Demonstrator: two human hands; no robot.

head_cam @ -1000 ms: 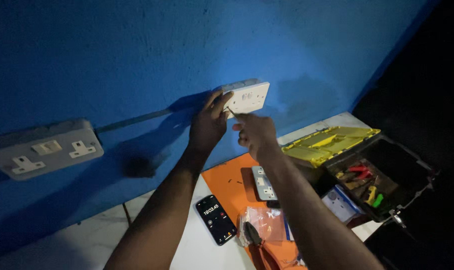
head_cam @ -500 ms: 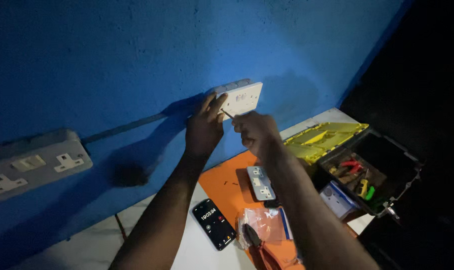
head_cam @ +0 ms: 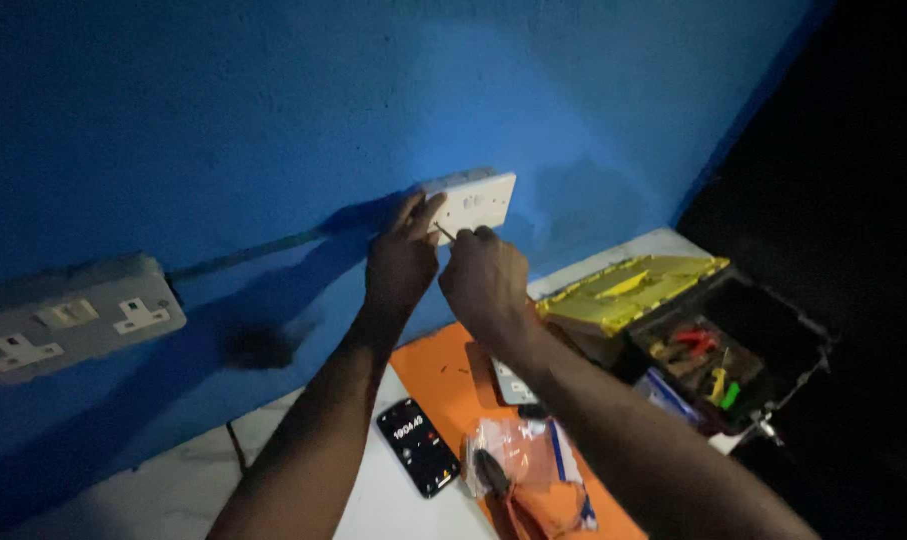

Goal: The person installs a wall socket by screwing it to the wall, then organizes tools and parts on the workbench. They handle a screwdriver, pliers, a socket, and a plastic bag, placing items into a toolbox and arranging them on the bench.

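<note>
Socket plate [head_cam: 470, 203], white, sits on the blue wall [head_cam: 223, 120]. Left hand [head_cam: 401, 262] presses its fingers against the plate's left edge. Right hand [head_cam: 483, 280] is clamped on a thin screwdriver [head_cam: 444, 232] aimed at the plate. Below lie a phone [head_cam: 418, 446] and orange mat [head_cam: 443, 375].

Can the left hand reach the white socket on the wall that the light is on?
Probably yes. The left hand already has its fingertips on the left edge of the lit white socket on the blue wall, and nothing blocks it. The right hand works just beside it.
</note>
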